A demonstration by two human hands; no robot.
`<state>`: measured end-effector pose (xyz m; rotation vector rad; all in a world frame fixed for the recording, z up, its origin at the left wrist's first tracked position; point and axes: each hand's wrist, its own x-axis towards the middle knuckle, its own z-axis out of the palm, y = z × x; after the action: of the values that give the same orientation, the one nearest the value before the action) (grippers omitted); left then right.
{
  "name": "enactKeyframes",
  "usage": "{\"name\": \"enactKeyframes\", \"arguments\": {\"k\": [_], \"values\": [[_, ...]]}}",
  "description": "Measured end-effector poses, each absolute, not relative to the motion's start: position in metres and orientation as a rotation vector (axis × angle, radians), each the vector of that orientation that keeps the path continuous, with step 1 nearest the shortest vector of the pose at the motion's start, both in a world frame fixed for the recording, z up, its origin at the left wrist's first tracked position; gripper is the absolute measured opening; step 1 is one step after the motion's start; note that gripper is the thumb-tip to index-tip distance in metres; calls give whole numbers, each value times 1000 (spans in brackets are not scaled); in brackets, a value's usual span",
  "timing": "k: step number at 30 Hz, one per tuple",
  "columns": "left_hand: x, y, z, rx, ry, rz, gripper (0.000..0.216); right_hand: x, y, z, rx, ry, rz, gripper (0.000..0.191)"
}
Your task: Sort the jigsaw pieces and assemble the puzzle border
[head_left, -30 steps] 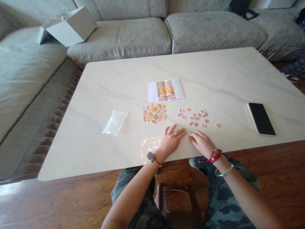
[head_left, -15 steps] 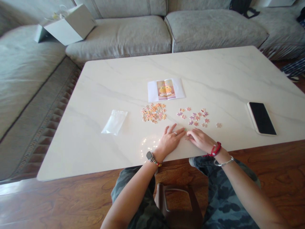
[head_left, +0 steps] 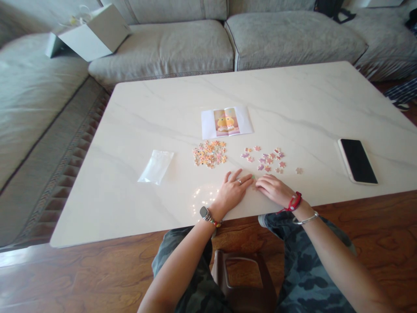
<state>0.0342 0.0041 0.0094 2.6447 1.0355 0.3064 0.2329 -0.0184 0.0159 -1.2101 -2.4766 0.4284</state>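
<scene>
My left hand (head_left: 233, 190) lies flat on the white marble table (head_left: 137, 113), fingers spread, near the front edge. My right hand (head_left: 273, 188) rests beside it with fingers curled down, fingertips almost meeting the left's; a tiny greenish puzzle piece (head_left: 253, 177) shows between them. Just beyond lie a dense heap of jigsaw pieces (head_left: 210, 154) and a looser scatter of pink and purple pieces (head_left: 265, 159). A single piece (head_left: 299, 171) sits apart to the right. A reference picture sheet (head_left: 226, 122) lies behind the heaps.
An empty clear plastic bag (head_left: 157, 166) lies left of the heap. A black phone (head_left: 357, 161) rests at the table's right. A grey sofa (head_left: 182, 43) wraps the far side, with a white box (head_left: 93, 31) on it. A brown stool (head_left: 243, 282) stands between my knees.
My right hand has slid slightly left and up toward the left hand's fingertips. The left hand has stayed put.
</scene>
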Motion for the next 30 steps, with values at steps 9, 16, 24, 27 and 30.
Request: {"name": "enactKeyframes", "arguments": {"k": [9,16,24,27,30], "values": [[33,5,9,2682,1029,288,36,236,-18,12,-1202,-2474,402,11],[29,4,11,2733,1021,234,39,236,-17,13,-1154,-2445,432,16],[28,4,12,2753,1022,228,38,234,-17,14,-1141,-2449,365,15],[28,4,11,2741,1014,236,38,235,-17,11,-1124,-2458,306,19],[28,4,11,2740,1014,233,39,236,-17,9,-1123,-2468,284,22]]}}
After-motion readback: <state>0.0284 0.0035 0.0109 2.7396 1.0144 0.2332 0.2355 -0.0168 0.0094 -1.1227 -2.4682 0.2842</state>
